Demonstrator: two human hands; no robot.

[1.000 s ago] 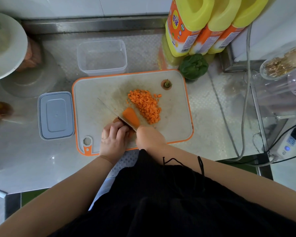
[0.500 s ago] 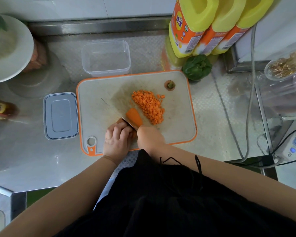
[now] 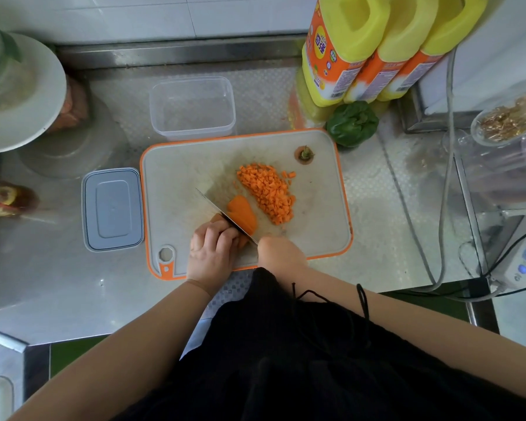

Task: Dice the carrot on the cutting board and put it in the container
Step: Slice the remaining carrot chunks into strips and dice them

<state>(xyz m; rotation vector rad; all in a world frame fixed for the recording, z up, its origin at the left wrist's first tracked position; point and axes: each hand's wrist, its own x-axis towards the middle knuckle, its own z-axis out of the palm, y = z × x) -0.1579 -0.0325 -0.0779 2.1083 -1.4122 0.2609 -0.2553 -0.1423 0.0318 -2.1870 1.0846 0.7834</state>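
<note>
1. The steel table [image 3: 58,299] carries everything, and the orange-rimmed cutting board [image 3: 322,226] sits at its middle, our landmark for the rest.
2. Behind the cutting board's far right corner stand three yellow oil jugs [image 3: 374,47], with a green pepper [image 3: 351,123] just beside that corner.
3. The clear container [image 3: 192,108] waits just beyond the board's far left edge, nothing visible inside it.
4. Its grey lid [image 3: 113,209] lies flat along the board's left edge, just beside it.
5. At the board's near edge, the left hand [image 3: 211,253] is down with fingers curled, holding the uncut carrot piece [image 3: 242,214] steady.
6. Right beside it, the right hand [image 3: 281,253] is clenched round the handle of the knife [image 3: 222,212]; the blade runs diagonally, touching the left knuckles, with cut slices fanned on its far side.
7. On the board's centre lies the heap of diced carrot [image 3: 268,191], just beyond the hands and apart from them.
8. Near the board's far right corner sits the trimmed carrot top [image 3: 305,154], on its own.
</note>
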